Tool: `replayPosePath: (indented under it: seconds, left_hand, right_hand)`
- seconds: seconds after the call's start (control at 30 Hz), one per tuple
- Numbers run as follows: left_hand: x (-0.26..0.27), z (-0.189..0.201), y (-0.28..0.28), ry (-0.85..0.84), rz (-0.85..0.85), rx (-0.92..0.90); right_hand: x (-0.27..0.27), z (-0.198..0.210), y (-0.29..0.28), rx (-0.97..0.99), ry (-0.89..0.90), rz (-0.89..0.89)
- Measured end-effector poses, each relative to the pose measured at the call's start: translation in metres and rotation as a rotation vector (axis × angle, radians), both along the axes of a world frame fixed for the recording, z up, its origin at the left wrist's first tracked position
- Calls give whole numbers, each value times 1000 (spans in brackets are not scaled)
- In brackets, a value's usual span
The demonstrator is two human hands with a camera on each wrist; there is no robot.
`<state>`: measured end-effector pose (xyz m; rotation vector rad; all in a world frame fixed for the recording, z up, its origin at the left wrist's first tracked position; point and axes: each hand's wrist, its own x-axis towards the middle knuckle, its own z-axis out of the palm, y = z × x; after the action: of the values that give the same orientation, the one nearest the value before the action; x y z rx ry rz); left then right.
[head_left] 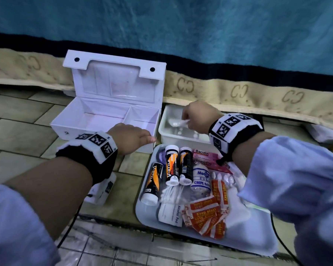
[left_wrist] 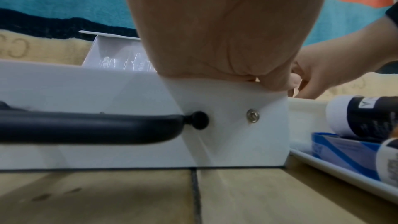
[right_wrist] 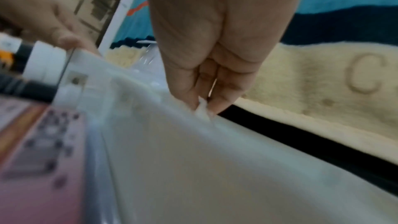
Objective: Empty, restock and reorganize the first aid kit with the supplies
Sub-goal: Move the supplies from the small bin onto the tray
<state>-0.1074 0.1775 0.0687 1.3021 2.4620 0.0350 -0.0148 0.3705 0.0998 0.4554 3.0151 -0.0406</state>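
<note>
The white first aid kit [head_left: 71, 123] stands open on the tiled floor, both compartments bare, lid leaning back. My left hand [head_left: 135, 136] grips the kit's front right rim [left_wrist: 226, 91], fingers curled over the edge. Right of the kit sits a white bin [head_left: 162, 131]. My right hand [head_left: 196, 118] reaches into it and pinches a small white cotton piece [head_left: 181, 123], seen between the fingertips [right_wrist: 202, 108] in the right wrist view. In front lies a grey tray [head_left: 142, 214] holding black-and-orange tubes [head_left: 172, 166], a crepe bandage roll [head_left: 200, 176], pink Bacidin boxes [head_left: 204, 154], orange plasters [head_left: 208, 217], cotton swabs and an alcohol pad packet.
A beige and blue blanket edge [head_left: 238, 89] runs along the back behind kit and bin. A small white device with a cable [head_left: 102, 191] lies on the floor under my left wrist. The kit's black handle [left_wrist: 86, 127] hangs on its front wall.
</note>
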Motion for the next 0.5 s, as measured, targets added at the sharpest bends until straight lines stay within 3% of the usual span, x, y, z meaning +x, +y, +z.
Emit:
replayPosePath:
  seconds: [0.17,0.27,0.37,0.5]
  left_hand:
    - [0,0,1,-3,-9,-15]
    - [-1,-3,1,-6,-4,1]
    - [-1,-3,0,-2,-1,9]
    - [-1,-3,1,0,-6,-18]
  right_hand:
    - [30,35,7,-102,378,-85]
    - [72,58,8,-141,505,-50]
    - [132,69,10,-138,448,-15]
    - [198,52,12,-28,281,24]
